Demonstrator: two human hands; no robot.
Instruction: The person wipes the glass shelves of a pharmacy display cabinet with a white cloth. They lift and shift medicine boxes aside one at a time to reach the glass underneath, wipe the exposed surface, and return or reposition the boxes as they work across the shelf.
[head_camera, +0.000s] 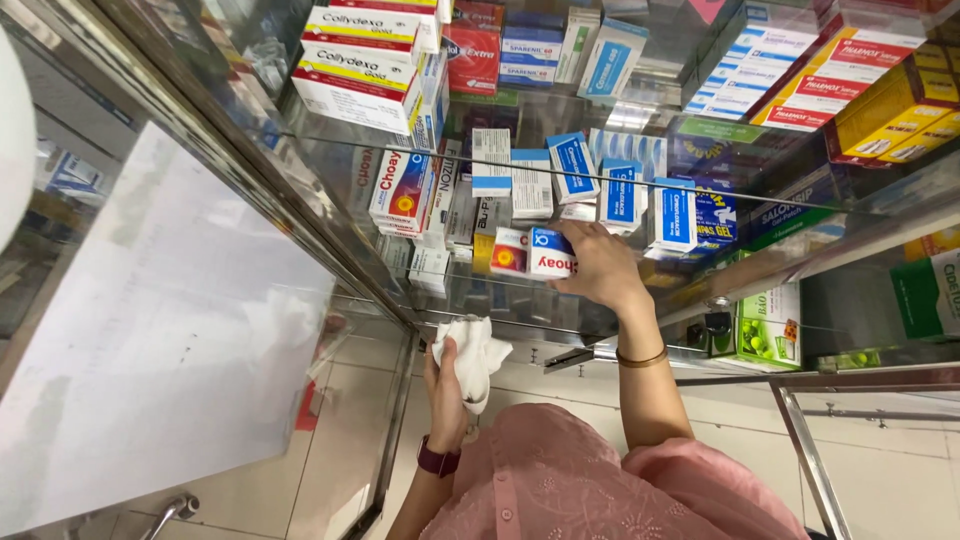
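We see our right hand (598, 268) reaching into a glass cabinet, fingers clamped on a small white, red and blue box (535, 252) resting on the glass shelf (800, 235). Our left hand (447, 385), at seven o'clock from the box, has its fingers closed around a crumpled white cloth (472, 352) (held outside the shelf). Blue and white boxes (610, 190) crowd at twelve o'clock; a green box (768, 325) sits at four o'clock. A metal door frame (260, 190) runs at nine o'clock.
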